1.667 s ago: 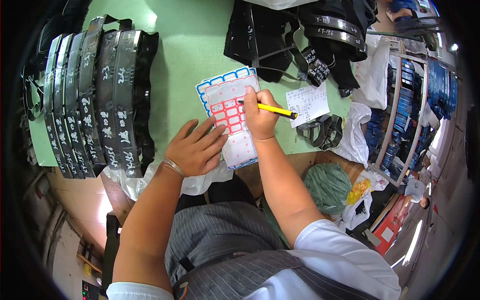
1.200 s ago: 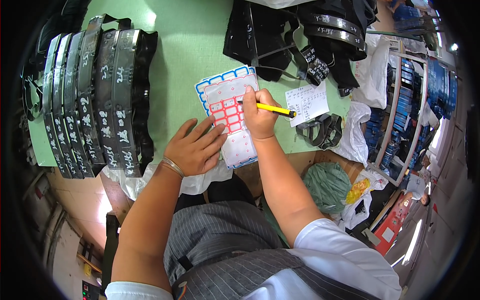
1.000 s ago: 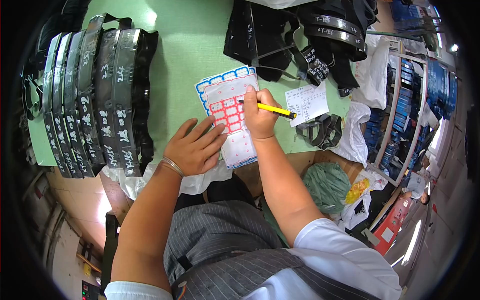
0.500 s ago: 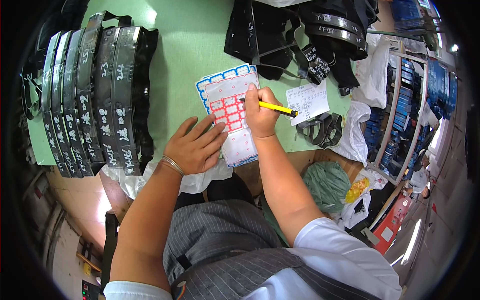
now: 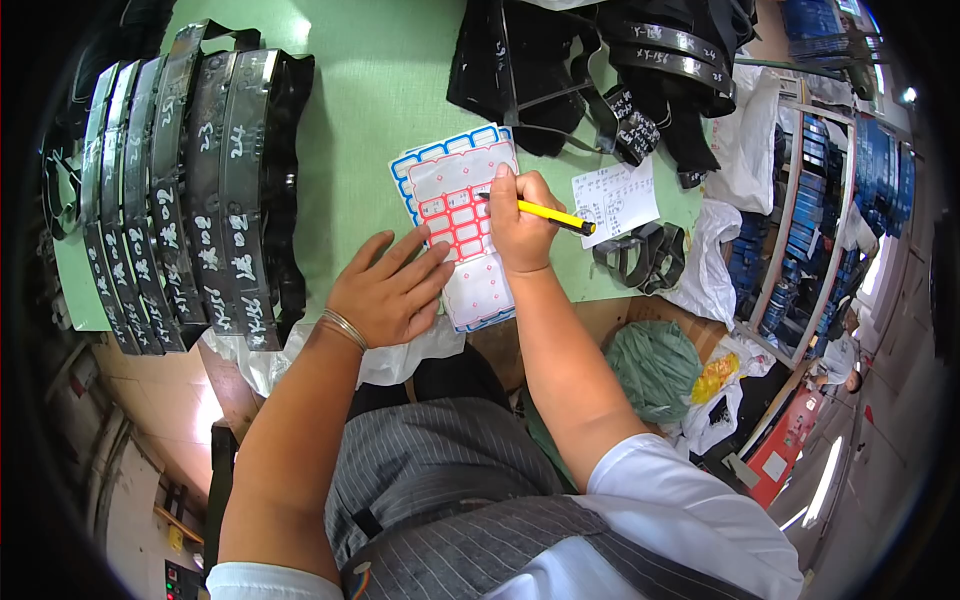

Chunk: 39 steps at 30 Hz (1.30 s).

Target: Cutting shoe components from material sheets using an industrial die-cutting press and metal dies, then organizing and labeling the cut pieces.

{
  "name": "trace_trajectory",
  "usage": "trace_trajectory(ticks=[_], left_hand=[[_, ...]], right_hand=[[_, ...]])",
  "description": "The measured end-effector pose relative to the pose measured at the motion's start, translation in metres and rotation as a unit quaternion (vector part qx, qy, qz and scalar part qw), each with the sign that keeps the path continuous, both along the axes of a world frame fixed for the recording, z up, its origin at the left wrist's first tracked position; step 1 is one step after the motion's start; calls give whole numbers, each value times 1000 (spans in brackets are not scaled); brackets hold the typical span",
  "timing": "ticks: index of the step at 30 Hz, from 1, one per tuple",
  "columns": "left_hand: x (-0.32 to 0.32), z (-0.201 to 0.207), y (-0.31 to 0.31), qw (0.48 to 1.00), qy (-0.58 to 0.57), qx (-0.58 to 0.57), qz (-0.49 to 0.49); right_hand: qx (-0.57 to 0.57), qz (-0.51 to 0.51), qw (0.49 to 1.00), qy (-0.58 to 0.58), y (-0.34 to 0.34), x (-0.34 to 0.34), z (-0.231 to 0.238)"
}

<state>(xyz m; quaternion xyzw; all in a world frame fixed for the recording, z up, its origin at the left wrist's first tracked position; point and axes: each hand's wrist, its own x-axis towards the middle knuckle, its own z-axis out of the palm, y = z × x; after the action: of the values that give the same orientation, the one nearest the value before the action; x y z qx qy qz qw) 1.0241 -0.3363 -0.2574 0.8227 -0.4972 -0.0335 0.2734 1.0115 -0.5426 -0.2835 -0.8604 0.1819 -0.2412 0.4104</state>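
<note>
My right hand grips a yellow marker pen with a black end. Its dark tip rests on a sheet of red-bordered label stickers, at the upper right of the small label boxes. Some boxes in the upper row carry handwriting. Beneath this sheet lie blue-bordered label sheets, showing at the top, left and bottom edges. With fingers spread, my left hand lies flat, its fingertips on the left edge of the red sheet and the rest on the green tabletop.
Black strips with white writing stand in a row at the left. More black pieces lie at the far right. Beside my right hand are a handwritten paper and black loops. A green bag sits below the table edge.
The pen tip has shifted very slightly along the red label sheet. My left hand stays in the same place, and the things around are unchanged.
</note>
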Motion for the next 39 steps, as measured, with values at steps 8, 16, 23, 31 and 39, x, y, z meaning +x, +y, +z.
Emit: trace_trajectory(ticks=[8,16,23,31,39], left_hand=[[3,2,0,1000,-5,-6,2],[1,1,-2,1000,11,-2,-3],[2,5,-1,1000,23,10,4],[2,4,-4,1000,16,10,1],[1,5,-3,1000,16,12,6]], right_hand=[[-6,5,1000,4,0,2,0],[159,-85,984,15,0,-3,4],[339,-111,934,-15,-8,1,18],[84,-37,996,6,-24,-3,-1],[8,-23,1000,-8,-22,-2,-2]])
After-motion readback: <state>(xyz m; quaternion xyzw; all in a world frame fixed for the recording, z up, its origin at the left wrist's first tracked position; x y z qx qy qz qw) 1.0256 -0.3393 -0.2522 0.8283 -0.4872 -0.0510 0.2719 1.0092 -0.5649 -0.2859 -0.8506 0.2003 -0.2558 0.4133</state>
